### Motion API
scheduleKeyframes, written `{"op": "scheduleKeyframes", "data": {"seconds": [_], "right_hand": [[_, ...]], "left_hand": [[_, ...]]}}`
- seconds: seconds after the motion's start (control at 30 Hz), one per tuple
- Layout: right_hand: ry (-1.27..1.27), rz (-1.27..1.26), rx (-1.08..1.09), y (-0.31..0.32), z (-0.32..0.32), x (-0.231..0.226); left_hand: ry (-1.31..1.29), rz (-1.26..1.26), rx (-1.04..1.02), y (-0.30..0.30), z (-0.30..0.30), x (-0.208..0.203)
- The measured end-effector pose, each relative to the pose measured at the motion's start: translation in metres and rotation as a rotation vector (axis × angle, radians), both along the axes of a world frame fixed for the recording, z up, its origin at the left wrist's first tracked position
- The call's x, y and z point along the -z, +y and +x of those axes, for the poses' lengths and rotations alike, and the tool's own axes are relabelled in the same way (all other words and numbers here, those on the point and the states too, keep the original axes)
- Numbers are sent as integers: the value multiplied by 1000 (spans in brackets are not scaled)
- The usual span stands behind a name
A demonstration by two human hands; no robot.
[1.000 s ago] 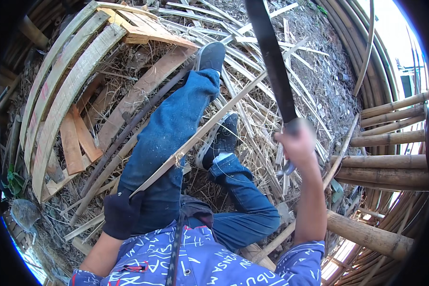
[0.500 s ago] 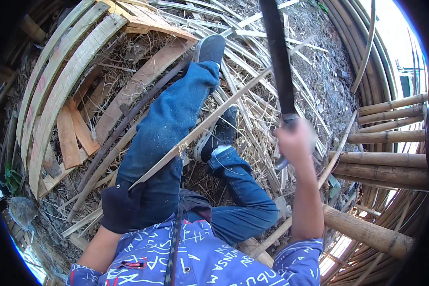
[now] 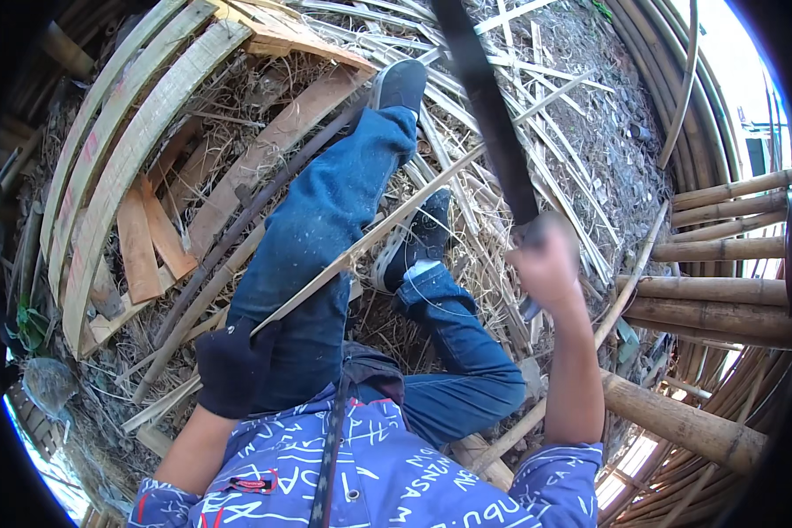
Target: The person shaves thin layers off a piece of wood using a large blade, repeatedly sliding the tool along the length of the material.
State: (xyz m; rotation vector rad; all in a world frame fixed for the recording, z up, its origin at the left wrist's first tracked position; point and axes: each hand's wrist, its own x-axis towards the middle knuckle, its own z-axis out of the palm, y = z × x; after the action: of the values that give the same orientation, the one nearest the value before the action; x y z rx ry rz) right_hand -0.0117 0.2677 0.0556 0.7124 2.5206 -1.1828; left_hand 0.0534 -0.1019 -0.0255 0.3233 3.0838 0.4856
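The right hand (image 3: pixel 546 264) is raised in front of the body with its fingers wrapped tight around the handle of a long dark blade (image 3: pixel 484 106), which slants up and away to the far left until it leaves the top edge of the picture. The left hand (image 3: pixel 229 370), in a dark glove, is closed on the near end of a thin bamboo strip (image 3: pixel 370 238); the strip runs from that hand up to the far right, passing over the left thigh and lying across the blue jeans (image 3: pixel 326 229). The person sits on the ground with the left leg stretched out far ahead, ending in a dark shoe (image 3: pixel 400 84), and the right leg bent, its dark shoe with a white sole (image 3: pixel 418 242) planted just right of the strip. A blue shirt with white markings (image 3: pixel 370 475) fills the near edge, with a dark strap running down its middle. The ground (image 3: pixel 581 123) around the legs is covered with split bamboo slivers and dry scraps. On the left, long curved bamboo slats (image 3: pixel 114 150) lie side by side, with short flat pieces of wood (image 3: pixel 141 246) beside them. On the right, thick round bamboo poles (image 3: pixel 722 299) are stacked lying across, and one more pole (image 3: pixel 678 422) lies near the right elbow.
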Motion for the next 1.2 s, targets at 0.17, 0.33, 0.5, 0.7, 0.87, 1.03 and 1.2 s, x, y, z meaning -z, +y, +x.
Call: {"op": "scheduleKeyframes", "data": {"seconds": [0.17, 0.33, 0.5, 0.7, 0.87, 1.03, 1.2], "right_hand": [[109, 60, -55, -16, 15, 22], [96, 86, 2, -11, 7, 8], [184, 50, -111, -40, 22, 40], [81, -10, 36, -43, 24, 37], [88, -98, -90, -52, 32, 35], [110, -183, 78, -74, 34, 45], [136, -64, -52, -75, 34, 29]], "left_hand": [[18, -7, 33, 4, -2, -7], [82, -31, 32, 5, -6, -6], [13, -26, -3, 4, -1, -5], [-56, 17, -11, 12, -9, -15], [-34, 45, -33, 8, -9, -14], [-23, 55, -5, 12, -11, -15], [80, -37, 10, 7, -13, -11]]}}
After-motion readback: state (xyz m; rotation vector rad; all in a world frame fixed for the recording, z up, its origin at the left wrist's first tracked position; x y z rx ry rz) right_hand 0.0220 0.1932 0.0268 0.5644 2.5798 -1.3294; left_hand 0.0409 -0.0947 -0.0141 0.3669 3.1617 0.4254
